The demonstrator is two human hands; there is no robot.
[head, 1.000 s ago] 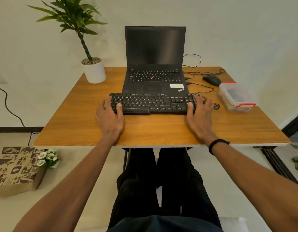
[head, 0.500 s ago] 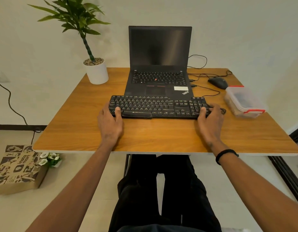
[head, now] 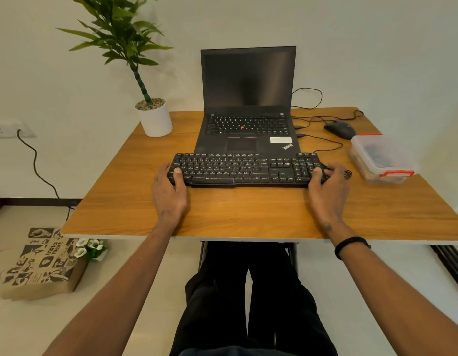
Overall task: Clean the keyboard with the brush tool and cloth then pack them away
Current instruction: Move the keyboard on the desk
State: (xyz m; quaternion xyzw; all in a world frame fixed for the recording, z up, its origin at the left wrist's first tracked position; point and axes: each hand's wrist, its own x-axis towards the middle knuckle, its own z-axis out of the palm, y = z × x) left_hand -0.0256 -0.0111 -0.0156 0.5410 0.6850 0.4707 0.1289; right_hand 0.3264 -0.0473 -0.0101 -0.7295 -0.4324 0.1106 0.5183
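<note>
"ZEBRONICS" printed on the long bar at the front of the black keyboard (head: 245,170). "ThinkPad" on the laptop (head: 244,129), lower right corner by the keys. "insta mart" on the brown paper bag (head: 40,263), lower left of the frame.

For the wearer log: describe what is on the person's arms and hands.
Both forearms are bare, with no sleeves in view. The left hand wears nothing. Behind the right hand, a thin black band circles the wrist, and a small dark mark sits just above it. No gloves or rings show.

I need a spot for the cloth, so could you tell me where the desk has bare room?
Free: the front strip between keyboard and desk edge, and the left side below the plant pot. Crowded: the right, with mouse, cables and plastic box.
</note>
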